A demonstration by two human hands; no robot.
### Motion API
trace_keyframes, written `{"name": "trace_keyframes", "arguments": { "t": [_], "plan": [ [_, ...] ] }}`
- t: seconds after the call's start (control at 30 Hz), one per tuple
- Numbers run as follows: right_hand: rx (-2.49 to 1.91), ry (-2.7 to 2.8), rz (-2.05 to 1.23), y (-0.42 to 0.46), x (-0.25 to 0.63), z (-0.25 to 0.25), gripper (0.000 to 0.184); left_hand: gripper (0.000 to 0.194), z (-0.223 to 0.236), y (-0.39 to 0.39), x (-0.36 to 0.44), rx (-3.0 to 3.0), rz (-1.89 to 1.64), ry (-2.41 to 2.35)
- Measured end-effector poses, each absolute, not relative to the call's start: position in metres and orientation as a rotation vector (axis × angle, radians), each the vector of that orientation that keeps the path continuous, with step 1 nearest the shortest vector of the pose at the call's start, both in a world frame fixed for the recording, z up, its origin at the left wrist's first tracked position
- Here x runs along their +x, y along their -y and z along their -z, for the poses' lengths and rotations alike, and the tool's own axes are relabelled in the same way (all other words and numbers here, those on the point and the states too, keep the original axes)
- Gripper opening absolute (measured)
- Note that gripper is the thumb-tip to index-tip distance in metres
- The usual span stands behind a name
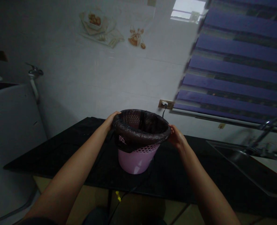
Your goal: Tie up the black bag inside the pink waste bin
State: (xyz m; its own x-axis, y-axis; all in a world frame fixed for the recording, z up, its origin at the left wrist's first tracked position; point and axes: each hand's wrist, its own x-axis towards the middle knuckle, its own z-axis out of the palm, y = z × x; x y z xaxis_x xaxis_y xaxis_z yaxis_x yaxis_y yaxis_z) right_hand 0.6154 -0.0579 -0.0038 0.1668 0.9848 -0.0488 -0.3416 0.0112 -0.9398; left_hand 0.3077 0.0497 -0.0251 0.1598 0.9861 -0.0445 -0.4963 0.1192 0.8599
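Observation:
A pink plastic wastebasket (136, 162) with a perforated upper band stands on or just above the black countertop (58, 150); I cannot tell whether its base touches. A black plastic bin bag (138, 134) lines it and folds over the rim. My left hand (110, 121) grips the bag and rim on the left side. On the opposite side, my right hand (177, 137) holds the folded bag edge at the rim.
A steel sink (236, 156) with a faucet (267, 126) sits in the counter at right. Above hang purple striped blinds (234, 62). A wall socket (165, 104) with a black cable is behind the basket. A grey appliance (12, 140) and a wall tap (34, 73) stand at left.

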Motion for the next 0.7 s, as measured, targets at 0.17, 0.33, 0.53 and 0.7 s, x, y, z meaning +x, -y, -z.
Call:
{"name": "trace_keyframes", "arguments": {
  "t": [0.17,0.33,0.53,0.7],
  "plan": [
    [-1.019,0.753,-1.247,0.060,0.611,0.004,0.026,0.013,0.027,-0.055,0.307,0.858,-1.257,-0.739],
    [-0.993,0.701,-1.239,0.061,0.608,0.004,0.024,0.015,0.026,-0.055,0.307,0.877,-1.231,-0.725],
    [-0.977,0.652,-1.222,0.061,0.606,0.005,0.032,0.013,0.024,-0.054,0.306,0.871,-1.232,-0.756],
    [-0.971,0.635,-1.200,0.066,0.602,0.002,0.035,0.016,0.025,-0.059,0.306,0.894,-1.207,-0.789]
  ]
}}
